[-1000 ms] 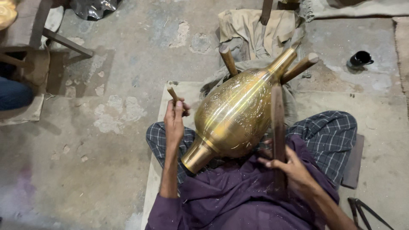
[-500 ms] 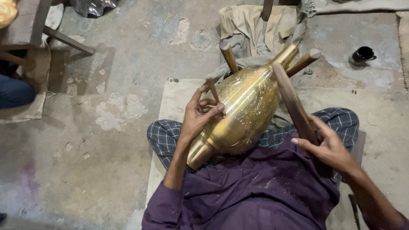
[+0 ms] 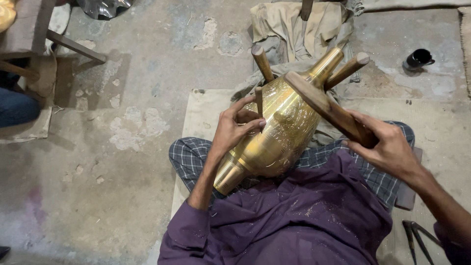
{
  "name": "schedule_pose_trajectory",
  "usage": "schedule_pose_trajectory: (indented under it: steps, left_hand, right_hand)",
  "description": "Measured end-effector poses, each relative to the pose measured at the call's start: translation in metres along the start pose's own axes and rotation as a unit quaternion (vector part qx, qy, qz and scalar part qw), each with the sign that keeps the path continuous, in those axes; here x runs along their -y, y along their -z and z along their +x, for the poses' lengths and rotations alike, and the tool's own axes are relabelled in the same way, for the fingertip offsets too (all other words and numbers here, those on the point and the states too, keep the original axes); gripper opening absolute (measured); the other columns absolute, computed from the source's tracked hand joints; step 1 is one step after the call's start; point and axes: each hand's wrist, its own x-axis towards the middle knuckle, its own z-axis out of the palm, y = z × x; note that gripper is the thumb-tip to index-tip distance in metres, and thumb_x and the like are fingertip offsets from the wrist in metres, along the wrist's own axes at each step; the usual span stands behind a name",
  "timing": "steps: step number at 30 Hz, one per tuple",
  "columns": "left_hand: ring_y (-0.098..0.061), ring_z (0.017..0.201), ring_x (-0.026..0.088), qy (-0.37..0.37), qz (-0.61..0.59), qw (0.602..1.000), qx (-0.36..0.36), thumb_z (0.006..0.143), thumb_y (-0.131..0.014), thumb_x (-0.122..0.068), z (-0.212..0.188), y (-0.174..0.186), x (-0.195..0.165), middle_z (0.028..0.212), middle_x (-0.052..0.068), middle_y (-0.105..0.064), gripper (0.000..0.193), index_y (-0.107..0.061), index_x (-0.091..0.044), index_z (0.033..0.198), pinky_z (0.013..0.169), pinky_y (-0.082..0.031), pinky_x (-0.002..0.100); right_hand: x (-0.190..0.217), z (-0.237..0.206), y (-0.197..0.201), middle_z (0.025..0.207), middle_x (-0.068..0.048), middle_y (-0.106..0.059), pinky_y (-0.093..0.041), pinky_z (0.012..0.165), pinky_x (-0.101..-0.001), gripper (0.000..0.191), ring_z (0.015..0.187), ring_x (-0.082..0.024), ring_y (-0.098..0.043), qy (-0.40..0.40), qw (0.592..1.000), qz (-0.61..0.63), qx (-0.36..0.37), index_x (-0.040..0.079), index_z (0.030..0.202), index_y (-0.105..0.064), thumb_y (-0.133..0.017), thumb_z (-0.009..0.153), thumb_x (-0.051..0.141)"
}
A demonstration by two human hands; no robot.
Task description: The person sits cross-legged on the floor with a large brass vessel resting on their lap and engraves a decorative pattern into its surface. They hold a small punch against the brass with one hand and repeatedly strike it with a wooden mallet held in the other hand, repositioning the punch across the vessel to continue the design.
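Both hands are at work on a large brass vase that lies tilted across the lap of a seated person in a purple shirt and checked cloth. Left hand is closed around a short chisel-like punch, its tip set against the vase's engraved shoulder, fingers resting on the metal. Right hand is wrapped tight around the handle of a long wooden mallet, whose head hangs just above the punch. By the look of it, this is the engraving step, the tool placed and the mallet poised; a next blow would call for the punch to be held steady on the curved wall and the mallet brought squarely onto its upper end.

The vase's narrow neck points away, cradled between two wooden pegs of a prop, with crumpled beige cloth behind it. A pale mat covers the concrete floor beneath the worker. A small black cup stands well apart at upper right, dark metal tongs lie by the right arm, and another person's blue-trousered leg shows at the left edge. The pegs crowd the mallet's path near the neck.
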Motion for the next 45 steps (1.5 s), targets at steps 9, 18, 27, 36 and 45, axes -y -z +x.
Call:
schedule_pose_trajectory:
  steps: [9,18,27,36,45]
  left_hand:
    - [-0.08,0.091,0.02,-0.002,0.034,0.999,0.04,0.09,-0.078,-0.01,0.002,0.002,-0.012,0.103,0.016,-0.08,0.064,-0.051,-0.006,0.147,0.076,-0.069,0.032]
    - [-0.081,0.09,0.02,-0.024,0.084,0.994,0.065,0.091,-0.078,-0.013,0.003,0.003,-0.022,0.1,0.014,-0.081,0.06,-0.055,-0.012,0.146,0.078,-0.069,0.034]
    - [-0.08,0.095,0.021,-0.034,0.1,0.992,0.074,0.091,-0.076,-0.014,0.002,0.002,-0.022,0.105,0.014,-0.081,0.057,-0.055,-0.012,0.145,0.08,-0.069,0.037]
    - [-0.08,0.095,0.02,-0.019,0.113,0.992,0.06,0.089,-0.079,-0.015,0.0,-0.002,-0.026,0.104,0.014,-0.081,0.056,-0.059,-0.01,0.141,0.08,-0.067,0.037]
    - [-0.08,0.097,0.019,-0.059,0.129,0.989,0.042,0.088,-0.08,-0.014,-0.004,-0.005,-0.021,0.104,0.012,-0.081,0.056,-0.06,-0.008,0.14,0.084,-0.065,0.036]
  right_hand:
    - [0.009,0.022,0.009,0.125,-0.012,-0.072,-0.064,0.082,-0.0424,0.076,0.094,-0.028,-0.075,0.024,0.994,-0.1,0.025,0.026,0.15,-0.053,-0.081,0.079,0.028]
    - [0.018,0.031,0.017,0.128,0.001,-0.067,-0.066,0.056,-0.0335,0.077,0.084,-0.017,-0.074,-0.024,0.941,-0.301,0.149,0.045,0.155,-0.036,-0.07,0.087,0.036]
    - [0.019,0.035,0.042,0.121,-0.009,-0.066,-0.06,0.077,-0.0381,0.079,0.092,-0.023,-0.069,0.112,0.98,-0.158,-0.051,0.025,0.162,-0.041,-0.069,0.089,0.026]
    - [0.038,0.045,0.051,0.135,0.001,-0.065,-0.061,0.061,-0.027,0.078,0.085,-0.015,-0.071,-0.015,0.928,-0.353,0.117,0.033,0.163,-0.036,-0.068,0.092,0.027]
    - [0.039,0.044,0.052,0.129,0.003,-0.065,-0.059,0.054,-0.0304,0.071,0.083,-0.016,-0.07,0.043,0.92,-0.385,0.055,0.038,0.159,-0.036,-0.066,0.096,0.023]
